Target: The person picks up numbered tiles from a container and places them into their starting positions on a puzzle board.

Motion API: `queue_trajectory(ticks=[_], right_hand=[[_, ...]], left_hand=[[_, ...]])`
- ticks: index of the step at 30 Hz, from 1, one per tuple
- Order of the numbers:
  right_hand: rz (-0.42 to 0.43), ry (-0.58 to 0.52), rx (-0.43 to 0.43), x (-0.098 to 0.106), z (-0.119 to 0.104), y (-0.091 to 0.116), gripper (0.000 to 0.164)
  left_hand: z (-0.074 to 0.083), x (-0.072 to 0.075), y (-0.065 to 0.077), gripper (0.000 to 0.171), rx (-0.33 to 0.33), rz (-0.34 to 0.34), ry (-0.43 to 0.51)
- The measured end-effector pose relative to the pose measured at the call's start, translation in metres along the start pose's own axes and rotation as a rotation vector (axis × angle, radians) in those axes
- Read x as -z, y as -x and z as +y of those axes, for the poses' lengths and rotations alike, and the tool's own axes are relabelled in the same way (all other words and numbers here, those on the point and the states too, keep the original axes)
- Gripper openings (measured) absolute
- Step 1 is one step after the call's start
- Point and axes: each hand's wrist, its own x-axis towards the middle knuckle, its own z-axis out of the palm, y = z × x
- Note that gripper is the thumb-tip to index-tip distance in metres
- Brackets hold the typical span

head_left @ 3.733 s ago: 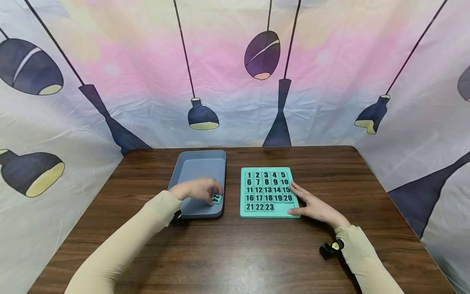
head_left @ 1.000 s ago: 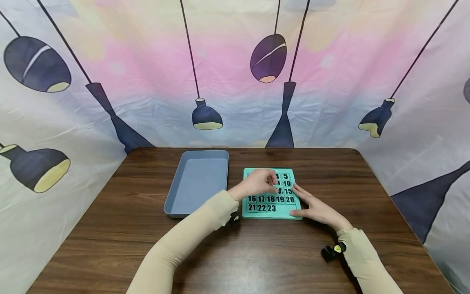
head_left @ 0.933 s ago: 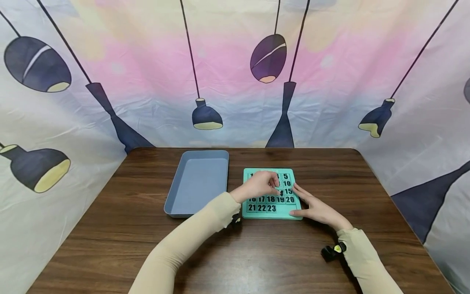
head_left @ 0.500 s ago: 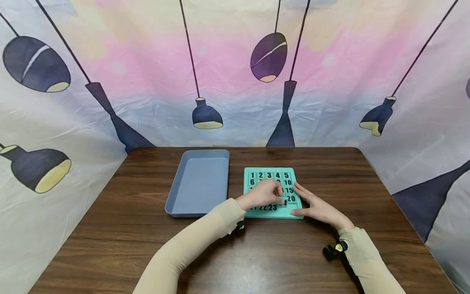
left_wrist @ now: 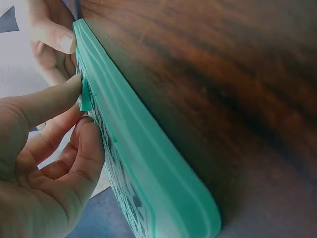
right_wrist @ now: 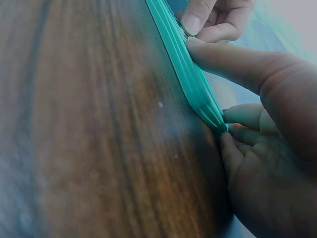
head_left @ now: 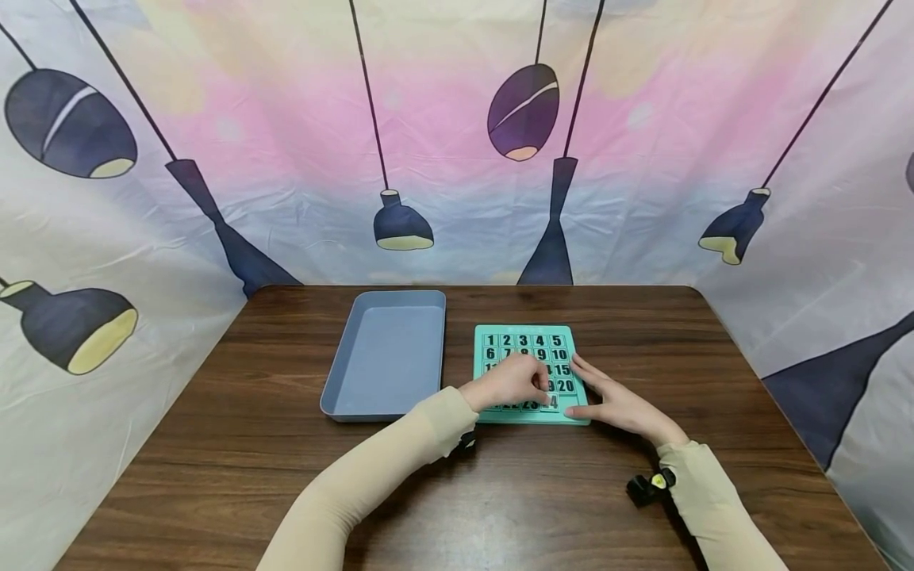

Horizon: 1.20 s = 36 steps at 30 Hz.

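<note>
In the head view my left hand (head_left: 508, 381) is over the lower part of a turquoise number board (head_left: 521, 330). Its thumb and fingers pinch a small tile (head_left: 554, 403) in the bottom row, right of 23; only its "4" shows plainly. Seen from the left wrist, this number tile (left_wrist: 85, 96) stands slightly tilted above the board's surface, between thumb and fingertips. My right hand (head_left: 620, 406) rests at the board's right side, fingers fairly straight along the edge and thumb on the lower right corner. The left hand hides several numbers in the middle and lower rows.
A blue-grey tray (head_left: 393, 349) with a raised rim lies left of the board, with nothing visible in it. Both sit on a dark wooden table (head_left: 514, 507). Behind hangs a cloth (head_left: 457, 127) printed with lamps.
My left hand took the 24 tile from the tray, carried it right across the board, then lowered it toward the bottom row beside 23. The right hand stays at the board's edge.
</note>
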Motion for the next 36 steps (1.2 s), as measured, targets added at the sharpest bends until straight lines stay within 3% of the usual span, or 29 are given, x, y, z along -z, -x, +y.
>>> queue_trajectory(ticks=[9,22,26,30,34,36], right_hand=[[0.003,0.005,-0.015,0.001,0.0,0.002,0.099],[0.007,0.009,-0.009,0.003,0.006,0.004,0.099],[0.017,0.016,-0.004,0.002,0.007,0.005,0.099],[0.016,-0.023,0.008,0.0,0.006,0.006,0.1],[0.015,-0.097,0.016,0.002,0.003,0.007,0.098],[0.068,-0.097,0.032,0.005,-0.001,0.008,0.093]], left_hand=[[0.009,-0.002,0.004,0.019,-0.087,0.012,-0.189],[0.006,-0.006,0.003,0.012,-0.091,0.025,-0.14],[0.003,-0.001,0.009,0.013,-0.098,0.041,-0.071],[0.0,0.013,0.028,0.023,-0.084,0.134,0.025],[-0.005,0.036,0.052,0.026,-0.072,0.323,0.059],[-0.006,0.052,0.064,0.026,-0.076,0.441,0.048]])
